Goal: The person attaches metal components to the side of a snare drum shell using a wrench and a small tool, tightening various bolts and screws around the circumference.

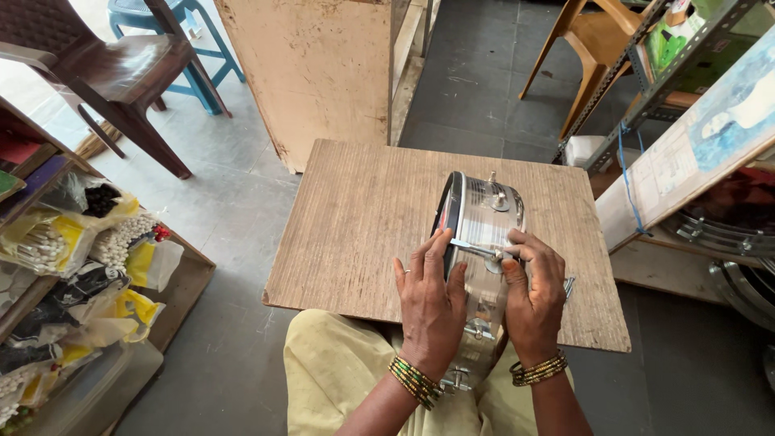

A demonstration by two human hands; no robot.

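A shiny metal drum shell (pixel 484 222) with a black rim stands on its edge on a wooden board (pixel 355 218) lying across my lap. My left hand (pixel 430 303) presses flat against the black rim side, fingers spread. My right hand (pixel 533 291) grips the shell's outer wall and pinches a thin metal rod (pixel 475 247) at one of the tuning lugs. Several small metal lugs stick out around the shell. Green and gold bangles sit on both wrists.
Shelves with bagged goods (pixel 73 266) stand at the left. A brown chair (pixel 97 73) and a blue stool are at the back left, an orange chair (pixel 589 48) at the back right. More metal drum rings (pixel 726 234) lie under a rack at the right.
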